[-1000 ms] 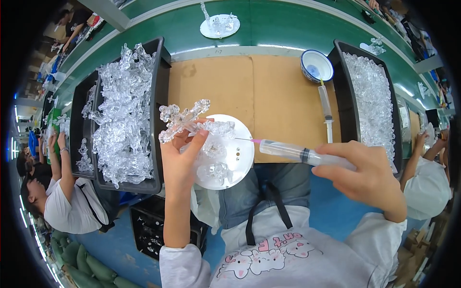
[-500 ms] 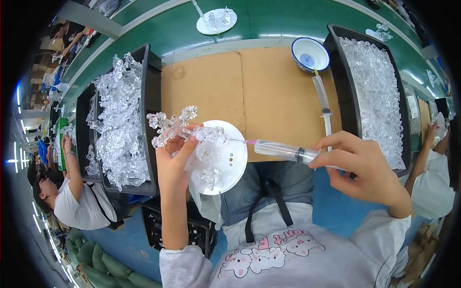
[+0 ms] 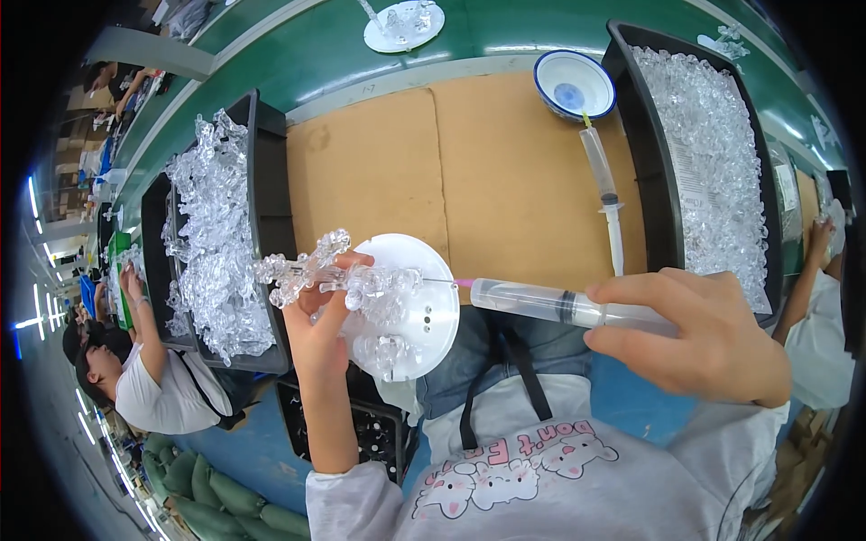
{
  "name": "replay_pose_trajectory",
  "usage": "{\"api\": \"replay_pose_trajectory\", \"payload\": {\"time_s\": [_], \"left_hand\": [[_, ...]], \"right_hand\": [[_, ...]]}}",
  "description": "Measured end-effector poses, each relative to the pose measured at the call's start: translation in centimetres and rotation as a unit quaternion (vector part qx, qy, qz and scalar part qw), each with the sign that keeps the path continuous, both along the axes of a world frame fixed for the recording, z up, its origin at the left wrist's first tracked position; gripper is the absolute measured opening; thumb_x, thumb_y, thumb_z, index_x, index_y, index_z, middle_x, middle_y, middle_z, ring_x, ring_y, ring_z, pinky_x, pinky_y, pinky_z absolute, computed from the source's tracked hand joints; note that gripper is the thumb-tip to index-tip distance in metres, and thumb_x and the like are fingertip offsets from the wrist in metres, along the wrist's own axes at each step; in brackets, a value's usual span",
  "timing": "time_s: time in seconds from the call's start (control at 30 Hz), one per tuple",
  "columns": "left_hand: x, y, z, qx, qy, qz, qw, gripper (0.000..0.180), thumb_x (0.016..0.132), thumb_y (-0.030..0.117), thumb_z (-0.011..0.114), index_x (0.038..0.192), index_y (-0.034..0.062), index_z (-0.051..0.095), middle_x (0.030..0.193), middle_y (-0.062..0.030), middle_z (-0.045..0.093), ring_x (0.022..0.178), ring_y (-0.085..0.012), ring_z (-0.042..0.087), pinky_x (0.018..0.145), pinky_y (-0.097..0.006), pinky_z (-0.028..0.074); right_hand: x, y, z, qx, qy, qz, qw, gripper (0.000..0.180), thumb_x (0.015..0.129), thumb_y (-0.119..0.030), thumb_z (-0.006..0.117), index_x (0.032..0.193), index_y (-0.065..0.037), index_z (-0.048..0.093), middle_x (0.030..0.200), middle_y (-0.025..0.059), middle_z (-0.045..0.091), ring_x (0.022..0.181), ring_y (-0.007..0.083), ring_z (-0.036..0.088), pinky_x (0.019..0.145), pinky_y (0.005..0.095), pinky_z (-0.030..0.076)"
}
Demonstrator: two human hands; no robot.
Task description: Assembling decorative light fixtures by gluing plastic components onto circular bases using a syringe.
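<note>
Plainly, left hand (image 3: 317, 325) grips crystal cluster (image 3: 311, 268); right hand (image 3: 699, 338) grips syringe (image 3: 550, 304), whose needle could slip, smearing glue.

Both hands (image 3: 317, 317) (image 3: 699, 338) raised, fingers clenched.

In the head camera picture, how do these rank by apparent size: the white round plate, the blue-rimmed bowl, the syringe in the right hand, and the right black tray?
Largest to smallest:
1. Right black tray
2. White round plate and held syringe: similar span, so no ranking between them
3. Blue-rimmed bowl, though it lies farther from the camera
</note>
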State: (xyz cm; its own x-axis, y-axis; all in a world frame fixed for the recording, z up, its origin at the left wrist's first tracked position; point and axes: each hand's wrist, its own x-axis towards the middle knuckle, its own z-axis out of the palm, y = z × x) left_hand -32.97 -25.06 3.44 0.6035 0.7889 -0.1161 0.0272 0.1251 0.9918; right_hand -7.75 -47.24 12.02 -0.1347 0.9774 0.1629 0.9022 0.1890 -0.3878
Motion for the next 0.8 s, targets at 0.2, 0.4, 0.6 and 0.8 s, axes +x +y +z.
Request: {"api": "replay_pose_trajectory", "payload": {"time_s": [0.2,0.4,0.6,0.8], "left_hand": [[-0.5,0.1,-0.7,-0.014,-0.015,0.010,1.000,0.028,0.072,0.004,0.067,0.098,-0.0061,0.063,0.102,-0.0169,0.061,0.100,-0.0300,0.060,0.093,-0.042,0.045],[-0.6,0.4,-1.1,0.009,-0.023,-0.002,1.000,0.021,0.076,0.003,0.067,0.094,-0.0062,0.064,0.098,-0.0164,0.060,0.099,-0.0302,0.059,0.095,-0.046,0.045],[-0.3,0.5,-1.2,0.003,-0.018,0.019,1.000,0.018,0.075,0.001,0.066,0.092,-0.0067,0.064,0.096,-0.0164,0.060,0.098,-0.0298,0.059,0.095,-0.046,0.046],[0.0,0.8,-0.9,0.036,-0.041,-0.024,0.998,0.020,0.070,-0.006,0.057,0.089,-0.0071,0.062,0.098,-0.0172,0.062,0.098,-0.0304,0.062,0.091,-0.043,0.047]], "right_hand": [[0.7,0.3,0.2,-0.045,0.054,-0.016,0.997,0.032,0.057,-0.001,0.066,0.085,-0.015,0.069,0.101,0.0072,0.063,0.059,0.0155,0.059,0.046,0.0251,0.044],[1.3,0.1,-0.2,-0.051,0.098,-0.027,0.994,0.034,0.054,-0.001,0.065,0.085,-0.014,0.069,0.101,0.0083,0.063,0.055,0.0155,0.056,0.047,0.0256,0.044],[1.6,0.3,-0.6,-0.046,0.100,-0.021,0.994,0.035,0.054,-0.002,0.067,0.086,-0.014,0.069,0.102,0.0090,0.063,0.056,0.0157,0.057,0.047,0.0247,0.045],[2.1,0.6,-0.4,-0.013,0.038,0.020,0.999,0.034,0.053,-0.006,0.069,0.087,-0.013,0.069,0.104,0.0091,0.063,0.058,0.0144,0.058,0.046,0.0237,0.044]]}}
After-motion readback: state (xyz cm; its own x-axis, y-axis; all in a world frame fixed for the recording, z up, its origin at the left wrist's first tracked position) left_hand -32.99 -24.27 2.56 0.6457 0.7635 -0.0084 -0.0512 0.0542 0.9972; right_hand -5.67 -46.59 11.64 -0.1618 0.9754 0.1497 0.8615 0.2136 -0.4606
